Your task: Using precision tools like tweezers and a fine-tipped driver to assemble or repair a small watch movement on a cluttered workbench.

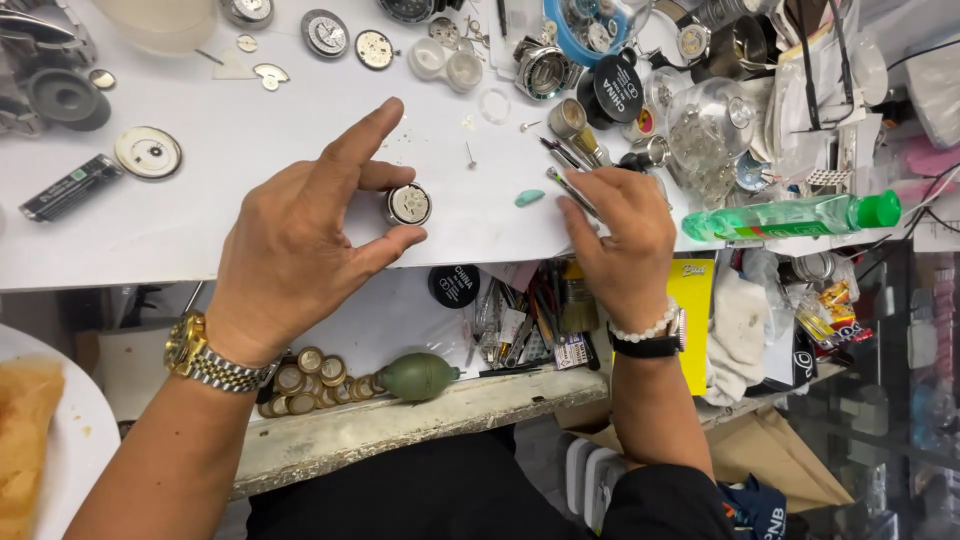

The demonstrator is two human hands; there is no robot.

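My left hand (300, 240) pinches a small round metal watch movement (409, 204) between middle finger and thumb, just over the white work surface (200, 215); the index finger sticks out above it. A gold wristwatch sits on that wrist. My right hand (625, 235) rests at the front edge of the white surface and grips thin metal tweezers (572, 190), whose tips point up and left. A small lump of green putty (529, 198) lies between the two hands. A tiny pin (469, 155) lies a little farther back.
Watch dials, movements and cases (148, 152) are scattered across the back of the bench. A green-capped clear bottle (800, 215) lies at the right. Below the surface an open drawer holds a green rubber blower (415, 376), tools and several round watch parts. A white plate (60, 430) sits at lower left.
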